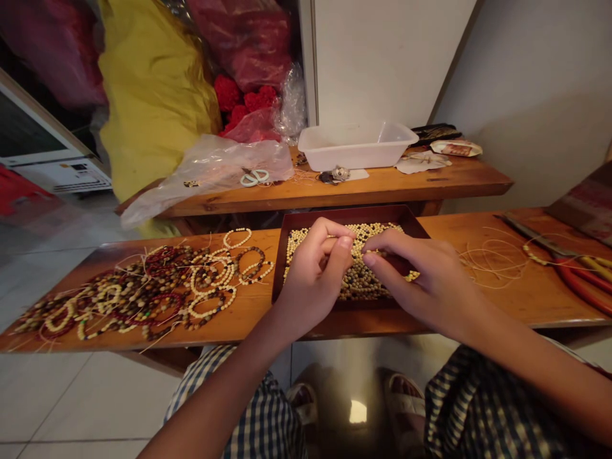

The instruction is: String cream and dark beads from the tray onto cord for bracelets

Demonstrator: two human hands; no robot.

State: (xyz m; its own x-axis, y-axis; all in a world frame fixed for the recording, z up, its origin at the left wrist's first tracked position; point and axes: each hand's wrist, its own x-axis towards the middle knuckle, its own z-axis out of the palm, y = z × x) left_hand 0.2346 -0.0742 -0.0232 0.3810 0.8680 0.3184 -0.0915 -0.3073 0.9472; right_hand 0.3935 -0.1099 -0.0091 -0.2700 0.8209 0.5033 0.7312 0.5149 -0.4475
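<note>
My left hand (322,271) is over a dark red tray (278,274), its thumb and forefinger pinched together. What sits in that pinch is too small to make out. Close by on the right, my right hand (414,274) also has thumb and forefinger drawn together, and any thing between them is hidden or tiny. The fingertips of the two hands are a short gap apart. Under them, many small cream and dark beads (361,284) cover the tray's bottom, partly hidden by my hands.
Bead bracelets (157,287) lie heaped on the bench's left. To the right are loose cords (492,261), a short beaded string (534,256) and red-handled pliers (576,277). Behind, a second bench holds a white plastic tub (356,150), small scissors (254,178) and a plastic bag (215,162).
</note>
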